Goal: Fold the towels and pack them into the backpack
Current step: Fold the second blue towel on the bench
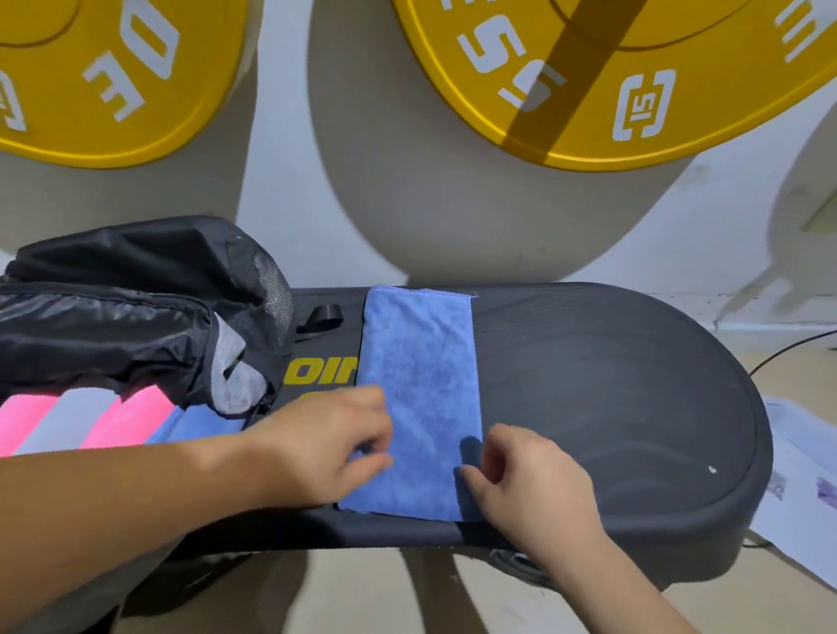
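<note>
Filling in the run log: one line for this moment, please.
stage: folding | blue towel flat on black platform | left hand, right hand pinching near edges | backpack open, towels inside

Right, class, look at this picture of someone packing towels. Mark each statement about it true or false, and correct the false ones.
1. The blue towel lies on the dark board as a long folded strip. True.
2. Both hands touch the towel's near end. True: the left hand is at its left edge and the right hand at its right edge.
3. The backpack sits to the right of the blue towel. False: it sits to the left.
4. Only blue towels show under the backpack's flap. False: pink towels and a grey towel show there too.
5. Red weight plates hang on the wall. False: the plates are yellow.
</note>
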{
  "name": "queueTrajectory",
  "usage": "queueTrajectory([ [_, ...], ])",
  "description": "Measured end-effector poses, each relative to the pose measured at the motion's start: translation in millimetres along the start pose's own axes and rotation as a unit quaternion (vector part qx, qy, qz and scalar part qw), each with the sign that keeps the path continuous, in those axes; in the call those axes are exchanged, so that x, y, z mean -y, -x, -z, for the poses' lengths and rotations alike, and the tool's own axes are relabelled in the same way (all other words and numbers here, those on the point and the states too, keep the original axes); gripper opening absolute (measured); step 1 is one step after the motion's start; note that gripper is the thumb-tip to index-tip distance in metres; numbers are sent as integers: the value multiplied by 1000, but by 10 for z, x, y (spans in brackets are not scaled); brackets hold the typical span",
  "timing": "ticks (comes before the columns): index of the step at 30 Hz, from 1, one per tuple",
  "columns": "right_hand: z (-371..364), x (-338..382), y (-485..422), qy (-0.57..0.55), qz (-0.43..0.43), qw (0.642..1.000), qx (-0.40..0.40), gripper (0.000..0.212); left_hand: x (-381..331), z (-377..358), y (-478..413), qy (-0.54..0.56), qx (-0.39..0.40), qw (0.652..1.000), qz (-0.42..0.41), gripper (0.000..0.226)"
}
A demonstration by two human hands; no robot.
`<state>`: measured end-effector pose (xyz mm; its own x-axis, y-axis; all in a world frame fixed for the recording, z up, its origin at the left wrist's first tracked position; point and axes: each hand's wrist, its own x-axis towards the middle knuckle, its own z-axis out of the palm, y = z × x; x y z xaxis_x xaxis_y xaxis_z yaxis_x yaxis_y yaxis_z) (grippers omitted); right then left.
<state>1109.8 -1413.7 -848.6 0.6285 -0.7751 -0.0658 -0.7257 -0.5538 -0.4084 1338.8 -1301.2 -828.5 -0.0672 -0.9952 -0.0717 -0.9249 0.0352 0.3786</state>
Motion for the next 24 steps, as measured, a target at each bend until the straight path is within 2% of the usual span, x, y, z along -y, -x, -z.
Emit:
queueTrajectory([
  [3,-169,56,111,-53,164,985,-9,26,-44,-196,165,-65,80,993,-54,28],
  [6,-379,50,171,-30,223,974,1,17,22,-328,183,-97,83,989,-72,29],
  [10,-448,13,107,-64,182,981,-31,9,105,-365,226,-94,55,990,-85,17],
  [13,-470,46,81,-59,188,978,-74,9,63,-414,205,-98,47,992,-69,24],
  [17,-477,104,78,-3,191,980,-60,39,85,-306,122,66,22,997,30,8],
  [18,-484,109,71,18,192,979,-60,41,109,-272,111,92,16,995,43,6],
  [21,-489,89,29,46,200,974,-100,23,149,-234,136,122,12,991,58,6],
  [24,-459,28,-10,36,205,970,-124,21,162,-287,188,156,-32,984,75,10],
])
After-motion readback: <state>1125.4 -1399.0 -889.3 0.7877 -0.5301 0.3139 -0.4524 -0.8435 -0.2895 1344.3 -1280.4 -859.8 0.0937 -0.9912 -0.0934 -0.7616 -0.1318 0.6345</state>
